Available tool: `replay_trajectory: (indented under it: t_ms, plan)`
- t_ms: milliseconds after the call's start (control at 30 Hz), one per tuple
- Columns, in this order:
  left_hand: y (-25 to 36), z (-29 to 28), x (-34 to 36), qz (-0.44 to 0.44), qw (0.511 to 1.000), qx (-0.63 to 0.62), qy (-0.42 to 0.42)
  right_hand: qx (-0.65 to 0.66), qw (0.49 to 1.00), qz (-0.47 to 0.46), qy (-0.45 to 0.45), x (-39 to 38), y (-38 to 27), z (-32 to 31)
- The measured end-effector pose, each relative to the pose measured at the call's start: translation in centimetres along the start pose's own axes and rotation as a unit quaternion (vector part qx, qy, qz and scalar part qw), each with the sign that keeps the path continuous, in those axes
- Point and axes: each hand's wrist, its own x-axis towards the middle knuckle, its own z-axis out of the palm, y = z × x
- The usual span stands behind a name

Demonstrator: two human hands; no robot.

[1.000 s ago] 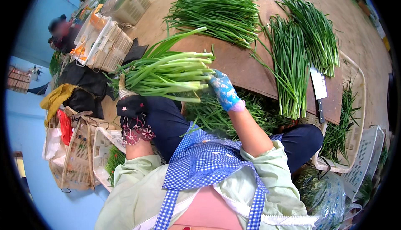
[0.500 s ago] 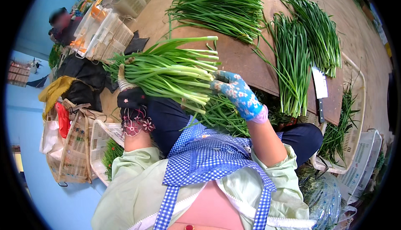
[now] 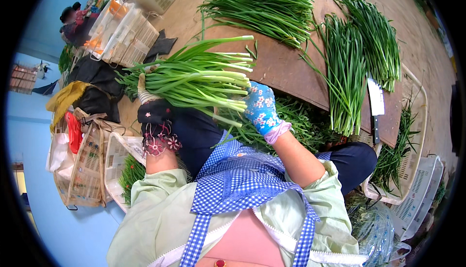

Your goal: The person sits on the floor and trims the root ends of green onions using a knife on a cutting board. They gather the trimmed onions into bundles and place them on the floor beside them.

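Observation:
A thick bunch of garlic chives (image 3: 194,80) lies sideways in front of me, leaves to the left and pale stalk ends to the right. My left hand (image 3: 144,91), in a light glove with a dark flowered cuff, is closed around its leafy side; most of the fingers are hidden behind the leaves. My right hand (image 3: 262,108), in a blue flowered glove, is closed at the pale stalk ends, its fingertips partly hidden there. Loose green leaves (image 3: 296,124) are heaped below it, over my lap.
Beyond, a brown board (image 3: 286,68) carries several chive bunches (image 3: 257,9). A wide-bladed knife (image 3: 375,102) rests at its right, beside a white crate (image 3: 405,179) with leaves. At left stand stacked crates (image 3: 131,36), a dark cloth (image 3: 94,80) and a basket (image 3: 87,175). People are farther back.
My right hand has turned more upright and moved slightly left and down, with its fingers drawn in at the stalk ends. My left hand keeps its hold on the bunch.

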Motion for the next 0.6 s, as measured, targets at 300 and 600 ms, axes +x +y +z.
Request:
replay_trajectory:
  t_ms: [300, 600]
  plan:
    - [-0.3, 0.0, -0.1, -0.015, 0.999, 0.018, -0.028, 0.227, 0.972, 0.054, 0.005, 0.9, 3.1, 2.3]
    - [0.2, -1.4, 0.5, -0.020, 1.000, -0.010, -0.013, -0.127, 0.981, -0.098, 0.105, 0.2, 0.5, 0.2]
